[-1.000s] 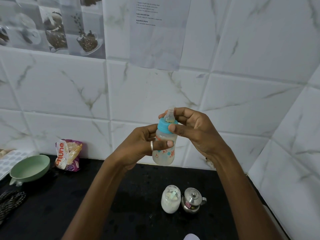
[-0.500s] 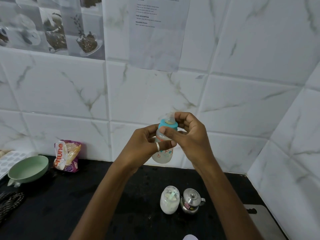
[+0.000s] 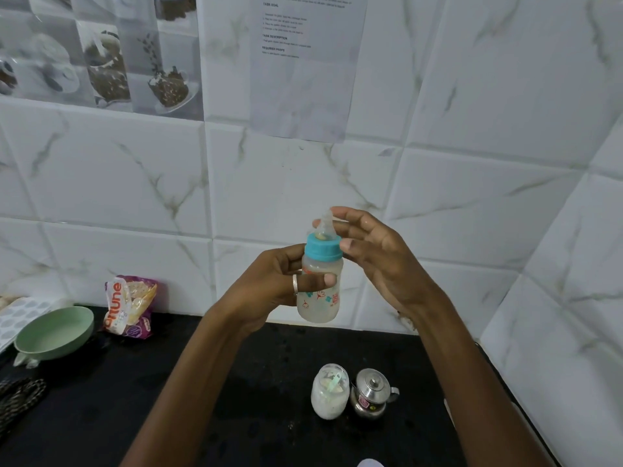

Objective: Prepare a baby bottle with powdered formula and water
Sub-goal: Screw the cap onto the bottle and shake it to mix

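Closing the bottle (image 3: 320, 298) looks like the step in hand. It is held upright in the air above the worktop (image 3: 236, 382), with its teal cap (image 3: 322, 248) seated and the clear teat (image 3: 325, 224) standing up from it. The left grip (image 3: 279, 288) is curled round the bottle's body. The right grip (image 3: 381, 261) is spread loose beside the cap and holds nothing; its thumb is just beside the cap's rim, but I cannot tell whether it touches. Cloudy whitish liquid fills the lower part, so powder and water seem to be in.

The next move probably calls for a check that the cap is tight, then a shake to mix, with the left grip kept firm so nothing leaks at the rim.

On the black worktop below, a jar of white powder (image 3: 330, 392) stands just beside a small steel pot (image 3: 372, 394) with its lid on. Well to the left are a green bowl (image 3: 54, 332) and a snack packet (image 3: 129, 306) against the wall. White marbled tiles cover the wall, with a printed sheet (image 3: 303, 62) stuck above.
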Demonstrator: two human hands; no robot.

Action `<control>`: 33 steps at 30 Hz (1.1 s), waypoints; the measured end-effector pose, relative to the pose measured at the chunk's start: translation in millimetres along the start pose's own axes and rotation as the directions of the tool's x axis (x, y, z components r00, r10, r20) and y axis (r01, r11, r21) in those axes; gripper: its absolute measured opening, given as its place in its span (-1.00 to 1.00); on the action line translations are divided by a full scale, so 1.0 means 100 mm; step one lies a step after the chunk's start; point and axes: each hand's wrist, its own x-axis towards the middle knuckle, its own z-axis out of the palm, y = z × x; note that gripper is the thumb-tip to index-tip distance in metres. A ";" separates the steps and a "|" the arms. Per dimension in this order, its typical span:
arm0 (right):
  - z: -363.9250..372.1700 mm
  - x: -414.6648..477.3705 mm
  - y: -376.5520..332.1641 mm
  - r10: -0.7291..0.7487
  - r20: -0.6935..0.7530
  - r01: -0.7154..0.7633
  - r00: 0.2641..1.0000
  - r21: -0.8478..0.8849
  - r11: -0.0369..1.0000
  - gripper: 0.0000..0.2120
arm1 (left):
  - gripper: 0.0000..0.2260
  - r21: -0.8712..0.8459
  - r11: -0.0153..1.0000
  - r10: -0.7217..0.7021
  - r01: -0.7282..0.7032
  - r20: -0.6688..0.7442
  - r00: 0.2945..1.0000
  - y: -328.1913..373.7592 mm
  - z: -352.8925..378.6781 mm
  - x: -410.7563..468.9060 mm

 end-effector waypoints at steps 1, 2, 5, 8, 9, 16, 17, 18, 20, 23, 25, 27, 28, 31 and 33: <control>-0.02 0.02 0.00 0.004 0.021 -0.004 1.000 -0.001 1.000 -0.52 | -0.62 -0.016 1.000 -0.003 0.004 0.027 1.000 0.00 -0.01 0.01; -0.02 0.02 0.01 0.007 0.028 -0.007 1.000 -0.005 1.000 -0.53 | -0.63 -0.029 1.000 -0.008 0.009 0.045 0.999 0.01 -0.02 0.01; 0.02 0.01 0.04 0.004 -0.008 -0.004 1.000 0.020 1.000 -0.63 | -0.63 -0.029 1.000 -0.009 0.010 0.039 0.999 0.01 -0.01 0.03; 0.10 -0.04 0.05 -0.009 -0.107 0.013 0.994 0.033 0.999 -0.67 | -0.59 0.000 1.000 -0.025 0.025 -0.068 0.997 0.01 0.04 0.00; 0.14 -0.06 0.07 -0.015 -0.166 0.019 0.986 0.021 1.000 -0.68 | -0.59 0.024 0.999 -0.020 0.024 -0.126 0.992 0.01 0.09 -0.01; 0.48 -0.12 0.20 -0.019 -0.425 -0.017 0.905 -0.079 0.997 -0.58 | -0.54 0.393 0.919 0.160 -0.007 -0.358 0.920 -0.04 0.29 -0.05; 0.44 -0.12 0.21 -0.020 -0.388 -0.011 0.922 -0.078 0.997 -0.56 | -0.56 0.337 0.941 0.120 -0.011 -0.302 0.946 -0.04 0.25 -0.04; 0.38 -0.11 0.20 -0.016 -0.338 -0.003 0.941 -0.054 0.999 -0.53 | -0.59 0.261 0.965 0.071 -0.008 -0.234 0.970 -0.03 0.20 -0.04; 0.25 -0.09 0.18 -0.003 -0.211 0.012 0.977 0.043 0.999 -0.49 | -0.61 0.128 0.991 -0.016 0.028 -0.093 0.996 0.00 0.10 -0.03; 0.14 -0.06 0.12 0.002 -0.025 0.000 1.000 0.067 0.998 -0.54 | -0.63 0.064 0.996 -0.072 0.068 0.067 0.995 0.00 -0.02 0.01; 0.13 -0.05 0.09 -0.004 0.014 0.004 1.000 0.029 1.000 -0.57 | -0.66 0.034 0.997 -0.071 0.068 0.116 0.991 -0.02 -0.06 0.03; 0.16 -0.07 0.09 -0.010 -0.013 0.010 1.000 0.011 1.000 -0.60 | -0.66 0.018 0.997 -0.072 0.071 0.110 0.991 -0.02 -0.06 0.02; 0.19 -0.08 0.09 -0.004 -0.047 0.005 0.999 0.011 1.000 -0.61 | -0.65 0.023 0.997 -0.071 0.069 0.090 0.993 -0.02 -0.04 0.01; 0.29 -0.11 0.13 0.019 -0.239 -0.026 0.971 -0.023 0.999 -0.66 | -0.60 0.107 0.993 -0.032 0.043 -0.096 0.995 -0.03 0.09 -0.04; 0.40 -0.12 0.16 -0.007 -0.387 -0.036 0.922 -0.103 0.994 -0.67 | -0.58 0.255 0.967 0.065 0.002 -0.257 0.964 -0.07 0.21 -0.05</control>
